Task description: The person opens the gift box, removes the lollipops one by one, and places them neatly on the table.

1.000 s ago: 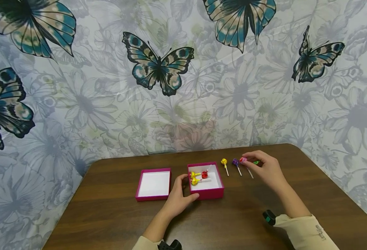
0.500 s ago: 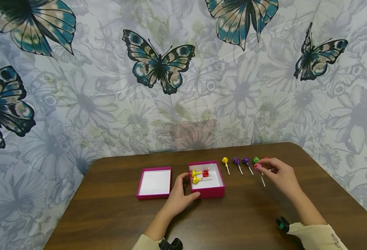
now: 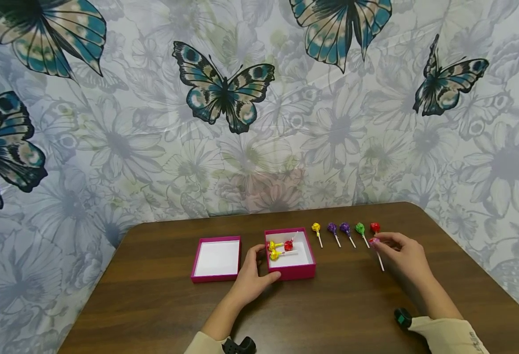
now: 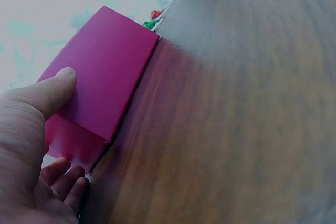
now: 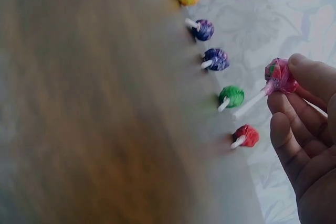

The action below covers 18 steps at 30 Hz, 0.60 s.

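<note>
The table (image 3: 339,305) stretches before me, with the box (image 3: 292,273) on its far half and the lid (image 3: 217,258) just left. My left hand (image 3: 251,282) grips the box's near left corner, thumb on the near wall, fingers bent by the left. My right hand (image 3: 405,254) pinches the pink lolly (image 5: 282,74) between thumb and fingers, near the right end of five lollies (image 3: 345,227). Yellow lollies (image 3: 274,255) and a red lolly (image 3: 288,245) lie inside the box.
</note>
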Motion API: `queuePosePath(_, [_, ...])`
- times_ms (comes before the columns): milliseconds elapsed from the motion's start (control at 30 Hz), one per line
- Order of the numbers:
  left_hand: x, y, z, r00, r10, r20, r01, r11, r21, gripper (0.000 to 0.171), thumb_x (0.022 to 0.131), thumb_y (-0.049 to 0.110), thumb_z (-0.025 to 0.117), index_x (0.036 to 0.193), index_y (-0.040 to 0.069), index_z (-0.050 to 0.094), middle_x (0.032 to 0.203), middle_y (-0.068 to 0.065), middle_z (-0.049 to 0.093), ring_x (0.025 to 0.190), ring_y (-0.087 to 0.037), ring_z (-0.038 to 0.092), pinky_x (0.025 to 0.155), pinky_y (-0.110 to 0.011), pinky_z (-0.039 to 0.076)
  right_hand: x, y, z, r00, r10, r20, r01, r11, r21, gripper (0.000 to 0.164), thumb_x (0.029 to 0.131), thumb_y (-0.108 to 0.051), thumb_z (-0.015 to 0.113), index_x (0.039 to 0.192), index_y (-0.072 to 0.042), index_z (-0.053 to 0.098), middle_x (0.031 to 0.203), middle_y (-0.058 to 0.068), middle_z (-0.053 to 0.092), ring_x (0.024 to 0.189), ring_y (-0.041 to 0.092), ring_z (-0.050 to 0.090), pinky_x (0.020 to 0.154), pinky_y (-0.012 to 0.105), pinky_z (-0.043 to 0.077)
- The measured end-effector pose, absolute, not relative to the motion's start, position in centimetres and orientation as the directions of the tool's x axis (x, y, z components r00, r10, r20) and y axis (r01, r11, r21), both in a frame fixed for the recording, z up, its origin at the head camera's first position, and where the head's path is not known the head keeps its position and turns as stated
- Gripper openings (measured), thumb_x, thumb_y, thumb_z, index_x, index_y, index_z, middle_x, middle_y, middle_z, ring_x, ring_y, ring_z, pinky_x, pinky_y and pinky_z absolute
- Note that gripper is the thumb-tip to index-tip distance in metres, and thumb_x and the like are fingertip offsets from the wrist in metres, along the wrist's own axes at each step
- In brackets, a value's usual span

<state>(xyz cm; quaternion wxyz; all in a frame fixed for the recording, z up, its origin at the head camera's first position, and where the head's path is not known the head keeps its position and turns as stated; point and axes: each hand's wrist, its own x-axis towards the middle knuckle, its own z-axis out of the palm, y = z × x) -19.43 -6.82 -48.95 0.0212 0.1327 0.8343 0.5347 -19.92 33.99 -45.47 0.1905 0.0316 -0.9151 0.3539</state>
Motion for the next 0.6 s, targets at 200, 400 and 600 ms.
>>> queuePosePath(200, [-19.4, -6.8, -49.0, -0.964, 0.245, 0.103, 0.196, 0.395, 0.897, 0.082, 0.086, 0.035, 0.079, 0.148, 0.01, 0.03, 0.148, -0.015, 0.042, 0.138, -0.03, 0.044, 0.116, -0.05, 0.04, -20.0, 34.7, -46.4, -0.942, 0.083, 0.326, -0.152, 0.759, -0.633, 0.029, 0.093, -0.034, 0.071, 0.112, -0.012, 0.074, 0.103, 0.013, 0.075, 0.071, -0.009, 0.055, 0.06, 0.019, 0.048])
queuePosePath(400, [-19.4, -6.8, -48.9, -0.963, 0.248, 0.104, 0.198, 0.39, 0.899, 0.082, 0.086, 0.034, 0.079, 0.148, 0.01, 0.03, 0.148, -0.015, 0.042, 0.138, -0.03, 0.044, 0.116, -0.05, 0.04, -20.0, 35.6, -46.9, -0.955, 0.09, 0.283, -0.112, 0.773, -0.624, 0.032, 0.092, -0.038, 0.071, 0.111, -0.011, 0.074, 0.094, 0.01, 0.075, 0.068, -0.006, 0.055, 0.059, 0.02, 0.047])
queuePosePath(600, [-19.3, -6.9, -48.9, -0.964, 0.248, 0.097, 0.193, 0.4, 0.896, 0.083, 0.086, 0.035, 0.079, 0.148, 0.011, 0.03, 0.149, -0.014, 0.041, 0.138, -0.031, 0.043, 0.116, -0.052, 0.039, -20.1, 35.9, -47.3, -0.961, 0.095, 0.259, -0.076, 0.812, -0.578, 0.034, 0.091, -0.042, 0.072, 0.108, -0.014, 0.076, 0.101, 0.011, 0.076, 0.084, 0.004, 0.06, 0.067, 0.022, 0.046])
